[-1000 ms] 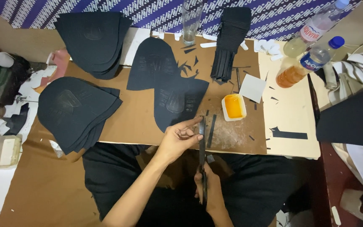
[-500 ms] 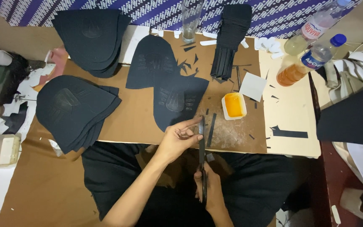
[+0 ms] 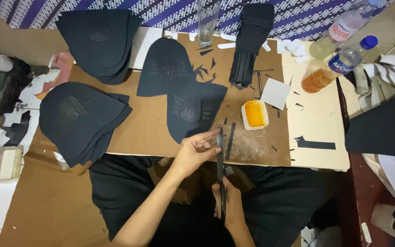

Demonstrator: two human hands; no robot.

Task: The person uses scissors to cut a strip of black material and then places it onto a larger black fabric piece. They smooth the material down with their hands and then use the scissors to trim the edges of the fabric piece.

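My left hand pinches the upper end of a long thin black strip, held upright over the near edge of the brown work board. Lower down, above my lap, my right hand is closed around the strip's bottom end. A second short black strip lies on the board just right of the held one. Beyond my left hand lie two black fan-shaped cut pieces, overlapping.
A small white tub of orange liquid stands right of the strips. Stacks of black cut pieces sit at the left, the back left and the back. A glass and two bottles stand at the back.
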